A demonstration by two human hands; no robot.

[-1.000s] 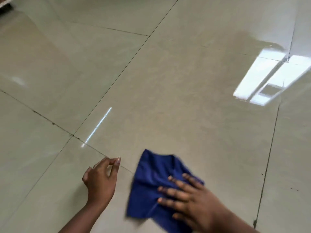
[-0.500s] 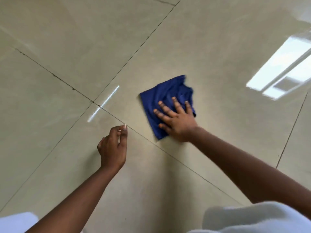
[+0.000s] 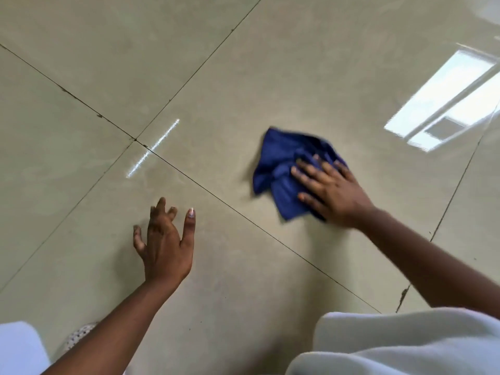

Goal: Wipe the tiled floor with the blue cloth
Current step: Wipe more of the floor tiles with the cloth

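A crumpled blue cloth (image 3: 281, 163) lies on the glossy beige tiled floor (image 3: 311, 77), right of centre. My right hand (image 3: 332, 193) presses flat on the cloth's near right part, fingers spread and pointing up-left; the cloth under the palm is hidden. My left hand (image 3: 165, 244) rests on the floor lower left of the cloth, fingers apart, holding nothing. It sits just below a diagonal grout line.
Dark grout lines cross at a joint (image 3: 135, 139) to the upper left. A bright window reflection (image 3: 443, 104) shines on the tile at right. White clothing (image 3: 405, 345) fills the lower right corner, and a pale patch (image 3: 19, 347) the lower left.
My right hand first pushed the cloth away from me, then slid it to the right, bunching it. My left hand's fingers have spread on the floor.
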